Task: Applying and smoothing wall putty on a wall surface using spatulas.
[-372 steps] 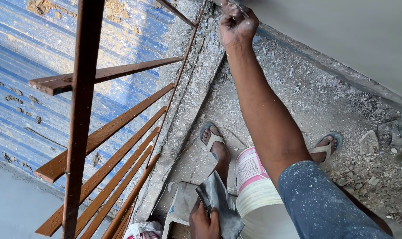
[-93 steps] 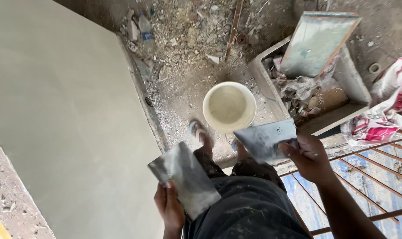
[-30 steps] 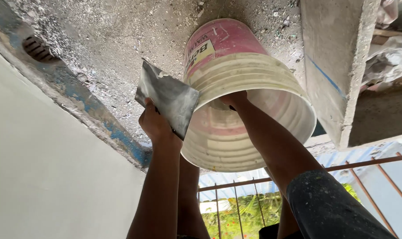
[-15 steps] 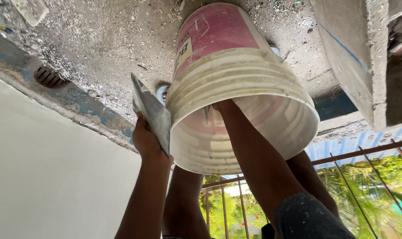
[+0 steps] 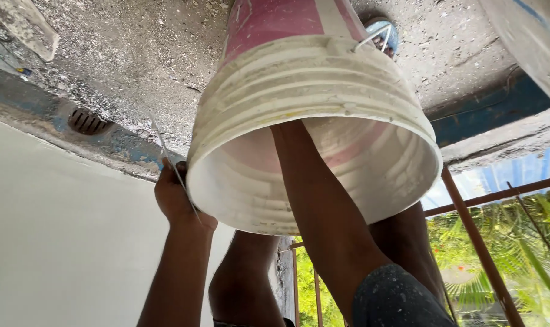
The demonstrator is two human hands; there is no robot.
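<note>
Left hand clenched with fingers curled; right forearm stretched forward, hand hidden.

the right hand is hidden inside the bucket, only its forearm showing, so what it grips cannot be told. the bucket's base is cut off by the top edge. the trowel in the left hand shows edge-on, its face unseen.

I see the bucket in the middle, its open mouth toward me. My right arm goes into it, the hand hidden inside. My left hand sits just left of the rim, gripping a trowel edge-on beside the bucket wall. A drain grate lies further left. Railing bars stand to the right.
</note>
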